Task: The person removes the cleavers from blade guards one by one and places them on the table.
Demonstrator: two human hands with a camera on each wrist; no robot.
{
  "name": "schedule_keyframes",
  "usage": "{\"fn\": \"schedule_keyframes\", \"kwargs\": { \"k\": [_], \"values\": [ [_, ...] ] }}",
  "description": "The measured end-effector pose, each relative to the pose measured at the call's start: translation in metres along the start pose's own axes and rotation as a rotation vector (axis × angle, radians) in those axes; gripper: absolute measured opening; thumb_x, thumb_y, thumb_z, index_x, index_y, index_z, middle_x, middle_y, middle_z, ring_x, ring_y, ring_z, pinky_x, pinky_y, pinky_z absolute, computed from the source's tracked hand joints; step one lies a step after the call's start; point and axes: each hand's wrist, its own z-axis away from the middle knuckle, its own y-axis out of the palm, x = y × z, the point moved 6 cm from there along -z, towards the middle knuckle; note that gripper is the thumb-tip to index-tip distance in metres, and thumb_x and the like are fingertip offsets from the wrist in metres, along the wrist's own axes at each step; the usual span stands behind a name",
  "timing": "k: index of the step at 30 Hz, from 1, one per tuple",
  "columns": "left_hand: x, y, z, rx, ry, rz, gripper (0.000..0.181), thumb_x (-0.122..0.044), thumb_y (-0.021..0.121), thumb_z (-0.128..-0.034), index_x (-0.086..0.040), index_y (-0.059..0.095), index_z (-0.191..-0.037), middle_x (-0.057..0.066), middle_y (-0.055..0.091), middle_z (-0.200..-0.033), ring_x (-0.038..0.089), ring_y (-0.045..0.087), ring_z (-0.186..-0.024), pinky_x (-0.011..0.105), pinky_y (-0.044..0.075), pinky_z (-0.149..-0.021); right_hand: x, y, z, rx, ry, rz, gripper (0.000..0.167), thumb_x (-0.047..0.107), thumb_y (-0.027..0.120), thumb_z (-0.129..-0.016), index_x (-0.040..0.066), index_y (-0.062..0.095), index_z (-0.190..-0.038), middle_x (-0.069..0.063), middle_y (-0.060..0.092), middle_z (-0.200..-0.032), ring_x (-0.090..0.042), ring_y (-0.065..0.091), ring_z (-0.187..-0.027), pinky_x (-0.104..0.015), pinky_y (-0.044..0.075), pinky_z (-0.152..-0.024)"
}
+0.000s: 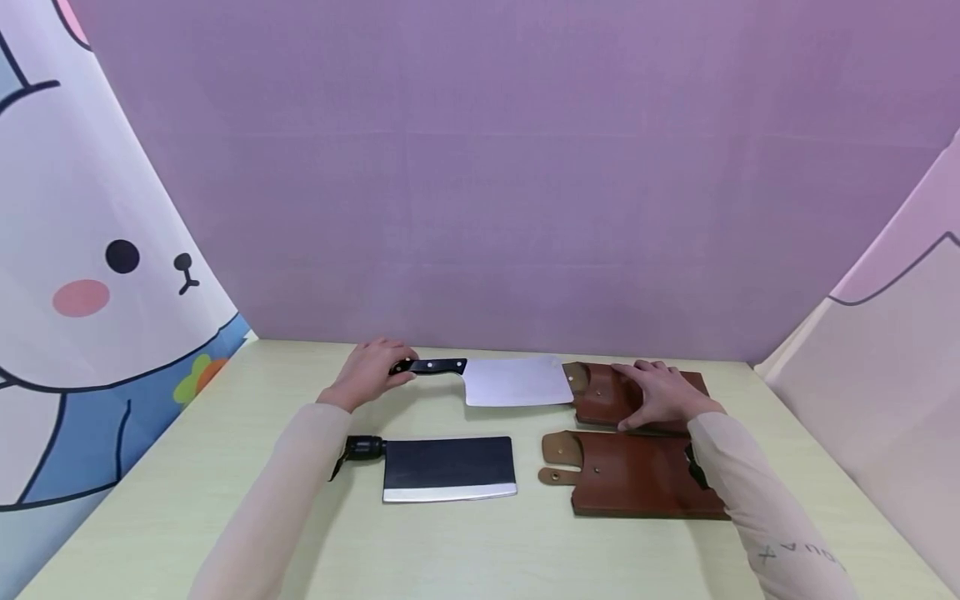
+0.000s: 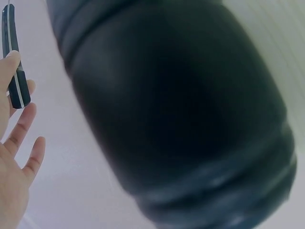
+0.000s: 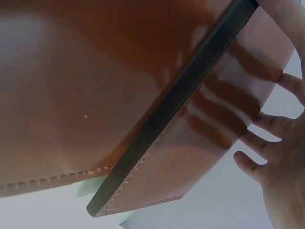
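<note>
At the back of the table, my left hand [image 1: 371, 371] pinches the black riveted handle [image 2: 19, 88] of a cleaver between thumb and fingers. Its silvery blade [image 1: 517, 382] points right, its end meeting the tan mouth flap of a brown leather knife sheath [image 1: 602, 392]; whether the edge is inside, I cannot tell. Across that sheath lies my right hand [image 1: 660, 393], thumb on the near edge and fingers on the far edge, gripping it. In the right wrist view, the fingers [image 3: 269, 125] touch the sheath's edge, and dark stitched sides show.
Nearer me lies a second cleaver [image 1: 448, 467] with a dark blade; its black handle [image 2: 176, 95] fills the left wrist view. A larger brown sheath [image 1: 645, 483] with a snap strap lies under my right forearm. A purple cloth wall [image 1: 480, 208] rises behind the table.
</note>
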Motion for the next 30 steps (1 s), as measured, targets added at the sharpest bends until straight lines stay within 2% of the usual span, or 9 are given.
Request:
{"fn": "schedule_keyframes", "kwargs": {
  "k": [12, 18, 30],
  "values": [
    [0.010, -0.002, 0.006, -0.007, 0.010, -0.004, 0.029, -0.031, 0.065, -0.0837, -0.017, 0.065, -0.109, 0.001, 0.064, -0.106, 0.026, 0.054, -0.102, 0.050, 0.042, -0.086, 0.000, -0.001, 0.002, 0.030, 0.028, -0.011, 0.101, 0.055, 0.078, -0.057, 0.015, 0.036, -0.139, -0.023, 0.043, -0.131, -0.045, 0.037, -0.118, -0.066, 0.024, -0.096],
    [0.016, -0.005, 0.012, 0.006, -0.007, -0.002, 0.029, -0.031, 0.065, -0.0838, -0.016, 0.065, -0.109, 0.004, 0.063, -0.110, 0.027, 0.053, -0.106, 0.054, 0.040, -0.086, 0.002, 0.000, 0.000, 0.024, 0.013, -0.010, 0.101, 0.056, 0.077, -0.057, 0.014, 0.036, -0.139, -0.025, 0.042, -0.132, -0.047, 0.035, -0.120, -0.067, 0.023, -0.096],
    [0.030, -0.012, 0.022, 0.007, 0.006, -0.030, 0.029, -0.030, 0.065, -0.0838, -0.015, 0.065, -0.109, 0.007, 0.062, -0.112, 0.030, 0.052, -0.108, 0.056, 0.040, -0.085, 0.008, 0.001, -0.004, 0.027, -0.002, -0.005, 0.102, 0.058, 0.077, -0.057, 0.015, 0.035, -0.139, -0.025, 0.041, -0.133, -0.048, 0.036, -0.120, -0.067, 0.025, -0.095]
  ]
}}
